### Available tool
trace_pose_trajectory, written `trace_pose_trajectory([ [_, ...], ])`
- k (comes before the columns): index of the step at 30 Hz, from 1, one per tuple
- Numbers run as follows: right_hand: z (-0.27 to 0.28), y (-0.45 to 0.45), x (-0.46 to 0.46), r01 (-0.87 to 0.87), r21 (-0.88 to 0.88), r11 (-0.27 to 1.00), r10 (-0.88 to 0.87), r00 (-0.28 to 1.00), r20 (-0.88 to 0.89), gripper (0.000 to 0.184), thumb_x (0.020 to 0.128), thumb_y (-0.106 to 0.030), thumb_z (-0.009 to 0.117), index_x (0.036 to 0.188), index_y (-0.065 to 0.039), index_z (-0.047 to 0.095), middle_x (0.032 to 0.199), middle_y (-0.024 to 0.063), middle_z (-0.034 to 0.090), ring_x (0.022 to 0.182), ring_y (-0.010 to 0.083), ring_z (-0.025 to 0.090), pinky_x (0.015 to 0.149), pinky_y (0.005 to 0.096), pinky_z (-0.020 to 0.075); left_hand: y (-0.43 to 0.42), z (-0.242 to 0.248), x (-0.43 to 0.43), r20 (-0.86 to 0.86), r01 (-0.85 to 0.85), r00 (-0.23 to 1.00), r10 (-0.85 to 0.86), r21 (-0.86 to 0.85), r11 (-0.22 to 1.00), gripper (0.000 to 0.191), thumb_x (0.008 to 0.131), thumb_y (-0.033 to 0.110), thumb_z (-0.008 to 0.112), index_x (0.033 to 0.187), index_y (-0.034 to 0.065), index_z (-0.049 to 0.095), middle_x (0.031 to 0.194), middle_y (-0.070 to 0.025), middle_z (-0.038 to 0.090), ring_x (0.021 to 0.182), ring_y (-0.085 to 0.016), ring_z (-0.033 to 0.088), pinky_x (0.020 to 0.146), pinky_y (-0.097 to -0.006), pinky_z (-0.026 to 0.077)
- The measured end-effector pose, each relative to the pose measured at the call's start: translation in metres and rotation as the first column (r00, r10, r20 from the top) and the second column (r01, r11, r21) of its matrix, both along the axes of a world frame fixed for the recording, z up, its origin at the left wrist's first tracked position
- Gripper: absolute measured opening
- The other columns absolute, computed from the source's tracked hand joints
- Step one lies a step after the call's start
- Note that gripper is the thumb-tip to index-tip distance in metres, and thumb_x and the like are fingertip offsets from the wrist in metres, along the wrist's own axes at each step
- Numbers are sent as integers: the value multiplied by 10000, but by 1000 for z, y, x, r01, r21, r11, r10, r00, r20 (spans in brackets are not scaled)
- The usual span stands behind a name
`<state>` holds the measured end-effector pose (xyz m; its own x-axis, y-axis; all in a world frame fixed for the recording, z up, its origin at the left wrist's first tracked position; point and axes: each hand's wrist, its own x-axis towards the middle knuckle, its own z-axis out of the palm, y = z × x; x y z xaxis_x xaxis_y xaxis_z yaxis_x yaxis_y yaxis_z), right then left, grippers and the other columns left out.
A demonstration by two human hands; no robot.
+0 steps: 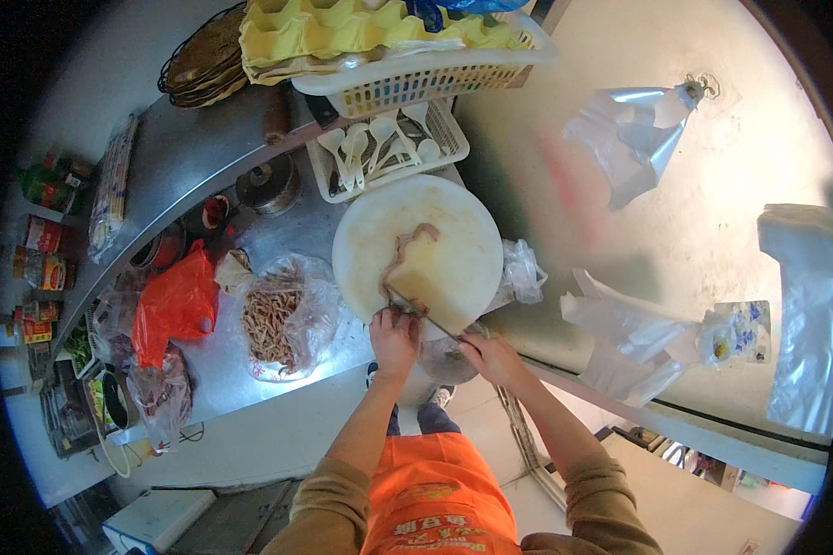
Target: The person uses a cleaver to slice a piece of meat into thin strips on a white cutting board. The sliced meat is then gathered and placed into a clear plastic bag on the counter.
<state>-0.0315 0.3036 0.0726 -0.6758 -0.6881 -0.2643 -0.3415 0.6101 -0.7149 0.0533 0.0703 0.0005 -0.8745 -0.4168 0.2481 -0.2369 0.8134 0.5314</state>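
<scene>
A round white chopping board (451, 215) lies on the counter before me. Across it winds a row of thin brownish meat slices (393, 260), curving from the upper middle down to the near edge. My left hand (394, 340) presses on a piece of meat at that edge, fingers curled, the piece mostly hidden beneath them. My right hand (489, 357) grips the handle of a kitchen knife (439, 326). Its blade slants up and left over the board, close beside my left fingertips and the meat.
Left of the board, a clear plastic bag (274, 319) holds cut meat strips. Beyond it lies a red plastic bag (180, 298). Behind the board, a white basket (389, 149) holds plastic spoons, with a lidded metal pot (269, 186) nearby. Plastic bags (632, 340) hang on the right wall.
</scene>
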Motion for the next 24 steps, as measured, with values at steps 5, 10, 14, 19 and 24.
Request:
trace_pose_trajectory([
  [5,13,-2,2,68,-47,997,-66,997,38,363,1101,-351,592,1247,-57,746,968,255,748,858,445,730,787,509,579,0,-1,-2,-24,-5,1000,6,55,998,186,828,104,801,1007,74,759,1182,-163,669,1153,-410,602,968,-543,509],
  [10,47,23,24,-37,138,990,31,998,46,379,1086,-391,586,1263,-93,740,1056,224,767,969,454,739,852,544,588,-1,-5,0,-50,8,999,-9,-9,1000,194,840,110,766,1018,35,763,1168,-183,667,1159,-428,609,998,-543,515],
  [14,47,30,30,-62,127,990,65,998,-18,400,1087,-438,576,1307,-139,728,1071,194,780,958,448,745,853,553,597,-3,-8,4,-35,41,999,-40,12,999,244,816,78,763,1053,20,768,1194,-200,666,1183,-442,604,1030,-543,517],
  [19,30,37,32,-76,149,986,80,997,-21,417,1102,-459,544,1329,-156,720,1060,208,784,948,454,748,848,564,598,-4,-9,5,-16,39,999,-38,43,998,250,808,73,769,1052,18,767,1203,-206,669,1182,-444,605,1027,-545,517],
  [24,-8,8,30,-10,130,991,7,1000,27,416,1105,-447,546,1311,-130,721,1035,249,770,953,480,738,834,586,587,-3,-2,3,-54,21,998,-21,6,1000,194,842,69,768,1033,37,774,1164,-184,673,1143,-421,614,983,-528,532],
])
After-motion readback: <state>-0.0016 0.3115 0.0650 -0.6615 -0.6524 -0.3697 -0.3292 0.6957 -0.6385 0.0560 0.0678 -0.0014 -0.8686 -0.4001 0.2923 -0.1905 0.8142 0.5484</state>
